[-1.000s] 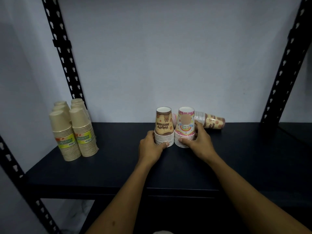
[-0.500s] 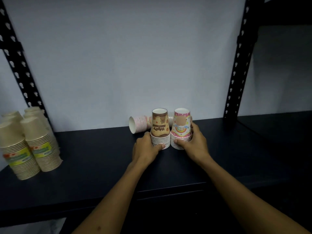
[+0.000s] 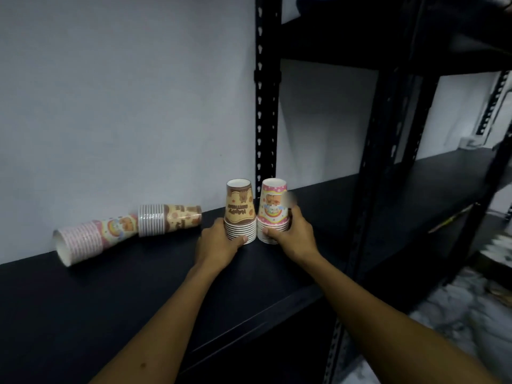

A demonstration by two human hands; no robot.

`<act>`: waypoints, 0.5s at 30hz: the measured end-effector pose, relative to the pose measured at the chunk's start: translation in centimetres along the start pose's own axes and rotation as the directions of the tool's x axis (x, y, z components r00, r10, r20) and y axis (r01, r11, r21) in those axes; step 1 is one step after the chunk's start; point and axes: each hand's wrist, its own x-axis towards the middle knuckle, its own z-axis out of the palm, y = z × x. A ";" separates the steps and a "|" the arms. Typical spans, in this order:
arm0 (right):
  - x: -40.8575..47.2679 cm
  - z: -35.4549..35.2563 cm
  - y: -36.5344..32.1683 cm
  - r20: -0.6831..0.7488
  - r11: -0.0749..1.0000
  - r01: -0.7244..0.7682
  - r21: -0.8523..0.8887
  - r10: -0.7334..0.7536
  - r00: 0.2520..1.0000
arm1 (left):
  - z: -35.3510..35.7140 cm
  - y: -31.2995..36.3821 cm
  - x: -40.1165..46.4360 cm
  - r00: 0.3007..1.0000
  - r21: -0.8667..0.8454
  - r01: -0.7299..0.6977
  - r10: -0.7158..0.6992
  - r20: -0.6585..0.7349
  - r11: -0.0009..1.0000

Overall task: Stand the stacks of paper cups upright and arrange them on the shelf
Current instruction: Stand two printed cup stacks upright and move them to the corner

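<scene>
Two stacks of paper cups stand mouth-down, side by side, on the black shelf (image 3: 83,295) close to the rear upright. My left hand (image 3: 217,243) grips the base of the brown stack (image 3: 240,209). My right hand (image 3: 293,235) grips the base of the pink stack (image 3: 273,206). To the left, against the wall, two more stacks lie on their sides: a pink rainbow-print stack (image 3: 91,239) with its mouth facing left, and a brown stack (image 3: 169,220) right of it.
A black perforated upright (image 3: 265,87) rises just behind the standing stacks. A second upright (image 3: 374,173) stands at the shelf's front right corner. Another shelf bay (image 3: 432,178) continues to the right. The white wall (image 3: 124,106) backs the shelf.
Both hands have slid the two upright stacks rightwards along the shelf to the rear upright. The view swung right, so the plain tan stacks left the frame and both lying stacks show.
</scene>
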 end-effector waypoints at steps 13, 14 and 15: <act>4.9 1.5 2.2 -0.081 0.993 0.020 -0.117 -0.030 0.996 | 1.8 -1.0 4.8 0.997 -0.062 -0.041 0.045 0.058 0.997; 4.8 1.4 2.3 -0.091 0.993 0.018 -0.113 -0.029 0.995 | 1.8 -1.1 4.7 0.997 -0.059 -0.045 0.049 0.067 0.997; 4.8 1.4 2.3 -0.094 0.995 0.011 -0.104 -0.021 0.995 | 1.9 -1.1 4.6 0.996 -0.052 -0.049 0.053 0.076 0.997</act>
